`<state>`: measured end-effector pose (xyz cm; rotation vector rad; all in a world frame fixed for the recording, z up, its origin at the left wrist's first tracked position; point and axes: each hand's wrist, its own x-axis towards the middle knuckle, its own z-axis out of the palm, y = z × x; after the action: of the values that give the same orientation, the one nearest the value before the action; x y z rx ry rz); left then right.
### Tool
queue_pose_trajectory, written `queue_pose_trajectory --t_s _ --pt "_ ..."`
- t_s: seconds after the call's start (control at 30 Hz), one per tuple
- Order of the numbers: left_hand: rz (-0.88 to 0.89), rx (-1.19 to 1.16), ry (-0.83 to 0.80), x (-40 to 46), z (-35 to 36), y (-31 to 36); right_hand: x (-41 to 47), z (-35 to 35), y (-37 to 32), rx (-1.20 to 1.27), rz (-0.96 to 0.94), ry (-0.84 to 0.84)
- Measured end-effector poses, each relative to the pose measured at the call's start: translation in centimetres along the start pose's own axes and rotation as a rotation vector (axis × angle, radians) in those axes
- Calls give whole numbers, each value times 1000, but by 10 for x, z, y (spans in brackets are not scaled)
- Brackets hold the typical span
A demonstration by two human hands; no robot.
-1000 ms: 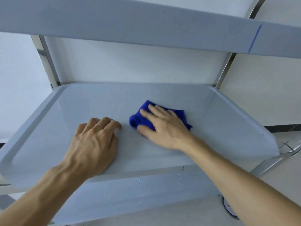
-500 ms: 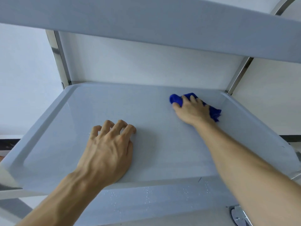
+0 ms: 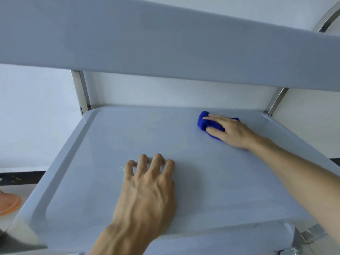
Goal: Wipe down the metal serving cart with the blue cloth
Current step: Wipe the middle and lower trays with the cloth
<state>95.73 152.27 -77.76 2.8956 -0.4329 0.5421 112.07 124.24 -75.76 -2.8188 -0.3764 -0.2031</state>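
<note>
Blue cloth (image 3: 203, 122) lies bunched at the cart shelf's (image 3: 95, 162) far right, under the right hand's (image 3: 230, 130) flattened fingers (image 3: 211, 117), while the left hand (image 3: 147, 190) presses spread and empty near the front edge.

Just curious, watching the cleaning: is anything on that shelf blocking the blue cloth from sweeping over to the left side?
Only the person's own left hand, planted on the near middle of the shelf. The blue cloth sits under the right hand near the far right corner; the far strip to the left looks bare.
</note>
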Motion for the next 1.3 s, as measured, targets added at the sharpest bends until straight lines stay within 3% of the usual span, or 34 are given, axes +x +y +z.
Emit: queue_pose_trajectory --t_s 0.07,0.13,0.2,0.3,0.37,0.47,0.6,0.73,0.83,1.0,1.07,1.17,1.3 --pt "8 2 4 0 0 0 34 16 -15 -120 266 34" --pt "16 4 13 -1 2 -1 63 34 -49 -206 405 22" --pt "16 19 15 -2 3 -2 81 52 -92 -223 305 23" --pt "25 39 9 -1 2 -1 75 68 -147 -151 -83 -40" --pt "26 47 1 -1 1 -1 54 67 -159 -54 -261 -101" --pt "15 36 -17 0 -1 -3 14 52 -138 98 -368 -150" --pt "6 -25 -74 -4 -3 -10 -30 25 -84 84 -296 -136" --pt "0 -51 -27 -18 -19 -35 -51 12 -56 108 -140 -132" --pt "-111 -61 -4 -31 -33 -67 -47 17 -67 86 -72 -93" --pt "-303 -14 -31 -57 -37 -108 -21 49 -138 -177 39 15" --pt "-317 -20 -27 -61 -37 -107 -25 59 -171 -179 -51 6" --pt "-331 -12 -21 -60 -37 -107 -54 63 -196 -73 -339 -68" --pt "-344 -21 -4 -60 -34 -112 -88 40 -161 50 -574 -206"
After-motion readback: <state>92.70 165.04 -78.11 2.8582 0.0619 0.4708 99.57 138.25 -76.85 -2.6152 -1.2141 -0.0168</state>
